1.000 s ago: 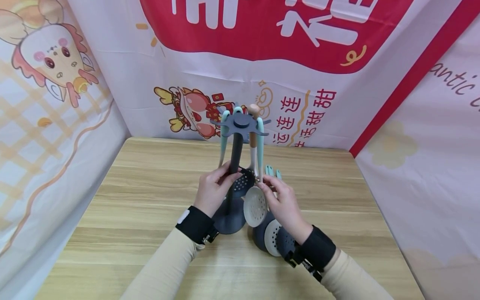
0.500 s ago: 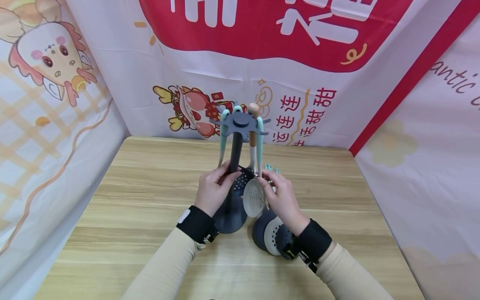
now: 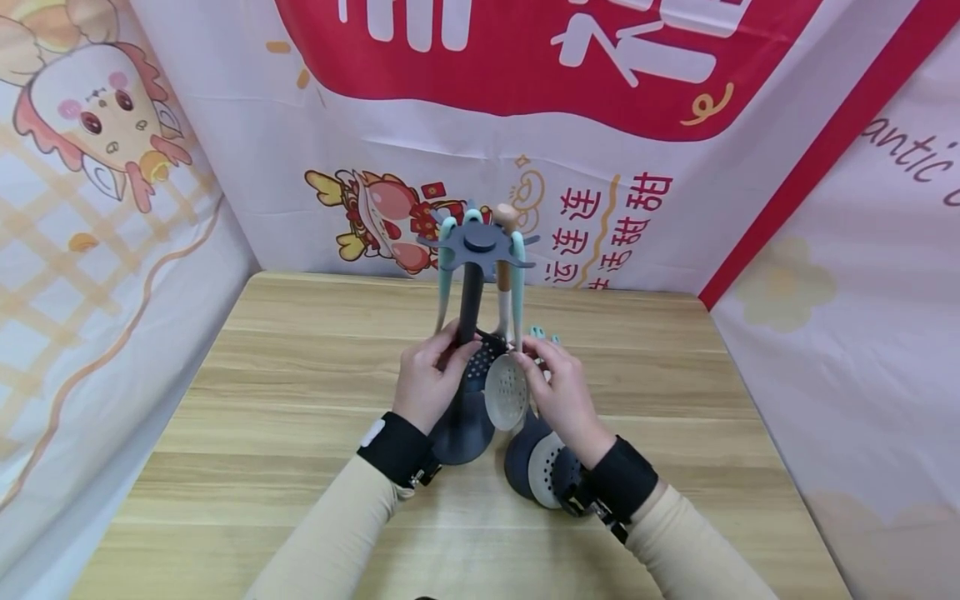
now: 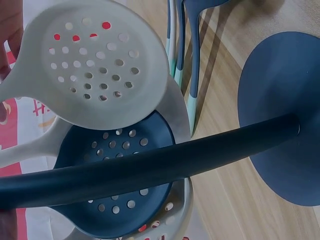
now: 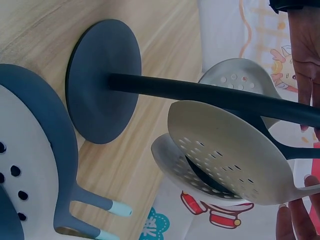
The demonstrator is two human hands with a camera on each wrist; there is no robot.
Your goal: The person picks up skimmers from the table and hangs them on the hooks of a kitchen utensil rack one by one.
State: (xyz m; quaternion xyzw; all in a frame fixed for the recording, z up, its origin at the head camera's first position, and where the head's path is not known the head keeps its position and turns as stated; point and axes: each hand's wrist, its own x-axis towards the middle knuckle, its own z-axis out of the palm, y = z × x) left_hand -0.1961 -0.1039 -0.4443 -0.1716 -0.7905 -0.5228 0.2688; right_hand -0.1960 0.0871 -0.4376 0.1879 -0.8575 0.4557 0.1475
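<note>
My left hand (image 3: 430, 377) grips the dark pole (image 4: 125, 167) of a utensil stand (image 3: 480, 242), with the thumb in front. A pale grey skimmer (image 3: 507, 392) with a mint handle hangs at the stand's right side. My right hand (image 3: 564, 396) pinches this skimmer low on its handle, just above the perforated head. Behind it hang a dark blue skimmer (image 4: 115, 215) and other pale perforated utensils, one with a brown-tipped handle (image 3: 503, 275). In the right wrist view, the pale skimmer (image 5: 230, 152) faces the camera, and the fingertips (image 5: 300, 215) touch its neck.
The stand's round base (image 5: 102, 82) sits on the wooden table (image 3: 300, 392). Right of it, partly under my right forearm, lie several more utensils (image 3: 543, 467) with dark and pale heads and mint handle ends. Printed cloth (image 3: 450, 142) hangs behind the table.
My right hand has risen slightly and shifted left, and the pale skimmer's head has come up with it. My left hand has stayed on the pole.
</note>
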